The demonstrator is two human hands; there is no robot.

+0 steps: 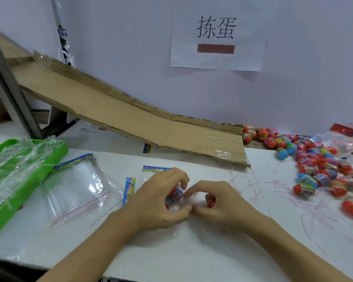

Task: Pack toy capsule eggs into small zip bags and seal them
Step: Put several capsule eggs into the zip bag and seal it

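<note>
Capsule eggs (pixel 176 195) sit mid-worktop (pixel 192 251) inside a clear zip bag (pixel 177 207). Left hand (pixel 161 198) pinches the bag; right hand (pixel 214 202) grips a red egg (pixel 210 202). Hold the mouth wide before loading — loose pile (pixel 314 165) at 2 o'clock.

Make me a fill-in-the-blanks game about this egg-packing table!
1. The tray on the left is colored ____.
2. The ramp sloping down to the table is made of ____.
3. The loose pile of eggs lies on the person's ____ side.
4. Both hands, left and right, work on a small clear ____.

Missing words: green; cardboard; right; bag
</note>
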